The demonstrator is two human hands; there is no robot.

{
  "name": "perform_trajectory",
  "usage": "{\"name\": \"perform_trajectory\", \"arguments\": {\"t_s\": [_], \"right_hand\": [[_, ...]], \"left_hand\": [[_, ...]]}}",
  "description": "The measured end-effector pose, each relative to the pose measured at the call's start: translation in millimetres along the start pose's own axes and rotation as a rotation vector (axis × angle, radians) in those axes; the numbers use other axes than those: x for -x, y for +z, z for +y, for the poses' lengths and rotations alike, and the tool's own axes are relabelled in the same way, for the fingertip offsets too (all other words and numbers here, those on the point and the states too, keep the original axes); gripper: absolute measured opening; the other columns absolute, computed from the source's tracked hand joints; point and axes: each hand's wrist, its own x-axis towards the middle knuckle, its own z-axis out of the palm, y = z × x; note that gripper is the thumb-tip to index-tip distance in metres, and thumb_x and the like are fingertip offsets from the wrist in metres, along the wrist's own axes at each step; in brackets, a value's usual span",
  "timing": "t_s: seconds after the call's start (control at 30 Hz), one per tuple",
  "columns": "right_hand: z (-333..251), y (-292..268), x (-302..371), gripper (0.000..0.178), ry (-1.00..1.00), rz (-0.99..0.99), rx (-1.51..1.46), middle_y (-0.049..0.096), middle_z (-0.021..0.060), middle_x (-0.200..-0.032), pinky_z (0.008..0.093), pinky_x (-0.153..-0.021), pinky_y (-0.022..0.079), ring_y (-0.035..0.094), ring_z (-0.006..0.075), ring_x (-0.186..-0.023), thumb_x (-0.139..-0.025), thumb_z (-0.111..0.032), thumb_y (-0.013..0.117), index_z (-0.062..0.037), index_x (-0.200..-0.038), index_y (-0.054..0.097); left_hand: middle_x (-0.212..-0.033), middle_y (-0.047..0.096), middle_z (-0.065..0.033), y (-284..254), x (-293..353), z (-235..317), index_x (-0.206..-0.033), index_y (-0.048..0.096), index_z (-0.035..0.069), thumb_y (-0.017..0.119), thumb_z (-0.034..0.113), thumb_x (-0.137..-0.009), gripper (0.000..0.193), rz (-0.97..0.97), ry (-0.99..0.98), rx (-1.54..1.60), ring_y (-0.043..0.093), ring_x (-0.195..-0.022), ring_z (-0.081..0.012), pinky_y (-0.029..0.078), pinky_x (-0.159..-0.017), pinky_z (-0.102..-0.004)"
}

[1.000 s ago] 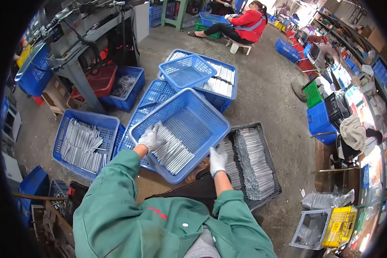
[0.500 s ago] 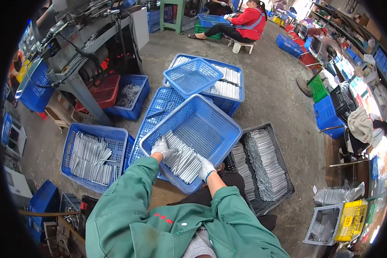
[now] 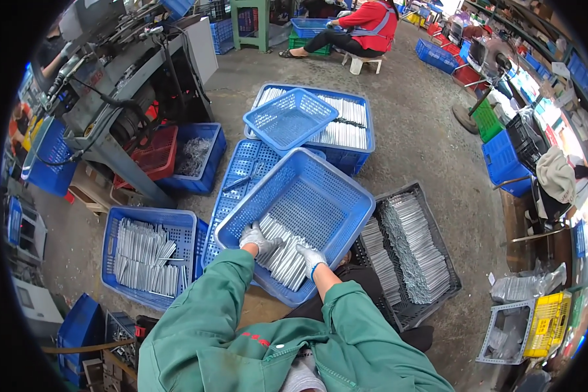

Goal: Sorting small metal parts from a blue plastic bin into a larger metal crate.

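Note:
A blue perforated crate sits tilted in front of me, with a row of shiny metal rods in its near part. My left hand, in a whitish glove, is inside the crate, its fingers curved against the left ends of the rods. My right hand, gloved too, presses at their right ends, fingers pointing inward. Between them the hands hold the rods; the fingertips are partly hidden. More rods lie in a blue crate on the left and in a black crate on the right.
Beyond the crate stands a blue bin of rods with a smaller blue basket on top. A flat blue perforated crate lies underneath. A metal machine stand is at left. A person in red sits at the back.
Both hands have shifted slightly along the rods, the left one a little lower and inward. The whole view has shifted a little; the crates keep their places.

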Motion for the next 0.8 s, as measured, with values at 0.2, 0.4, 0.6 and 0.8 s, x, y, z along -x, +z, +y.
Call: {"name": "perform_trajectory", "arguments": {"t_s": [0.2, 0.4, 0.6, 0.8], "right_hand": [[6, 7, -19, 0.07, -0.07, 0.0, 0.042, 0.06, 0.0278, -0.127, 0.0416, -0.096, 0.053, 0.063, 0.0374, -0.114, -0.073, -0.024, 0.087, 0.0147, -0.123, 0.056], [21, 18, -42, 0.087, -0.135, 0.002, 0.138, 0.059, 0.0297, -0.129, 0.0409, -0.097, 0.053, 0.061, 0.0374, -0.117, -0.066, -0.034, 0.091, 0.0163, -0.126, 0.053], [16, 23, -40, 0.097, -0.142, -0.01, 0.214, 0.061, 0.0293, -0.124, 0.0388, -0.091, 0.056, 0.065, 0.0366, -0.111, -0.061, -0.043, 0.092, 0.0169, -0.126, 0.052], [5, 5, -17, 0.09, -0.11, -0.084, 0.09, 0.062, 0.0291, -0.123, 0.0408, -0.086, 0.058, 0.065, 0.0346, -0.11, -0.064, -0.034, 0.094, 0.0171, -0.125, 0.052]], "left_hand": [[-0.142, 0.042, -0.03, -9, 2, 17, -0.147, 0.033, -0.003, 0.078, 0.069, -0.065, 0.119, -0.053, -0.002, 0.003, 0.045, -0.131, -0.0486, 0.042, -0.109, -0.0497], [-0.135, 0.051, -0.0307, 2, 1, 14, -0.144, 0.035, -0.005, 0.076, 0.074, -0.063, 0.12, -0.095, -0.001, 0.092, 0.056, -0.122, -0.0427, 0.048, -0.103, -0.0473], [-0.125, 0.06, -0.0309, 28, -9, 14, -0.14, 0.04, -0.009, 0.076, 0.072, -0.068, 0.114, -0.158, 0.071, 0.21, 0.065, -0.109, -0.0398, 0.055, -0.093, -0.0433], [-0.116, 0.065, -0.029, 12, 0, 30, -0.13, 0.053, -0.012, 0.078, 0.065, -0.071, 0.1, -0.346, 0.048, 0.325, 0.069, -0.1, -0.0357, 0.059, -0.085, -0.0384]]}}
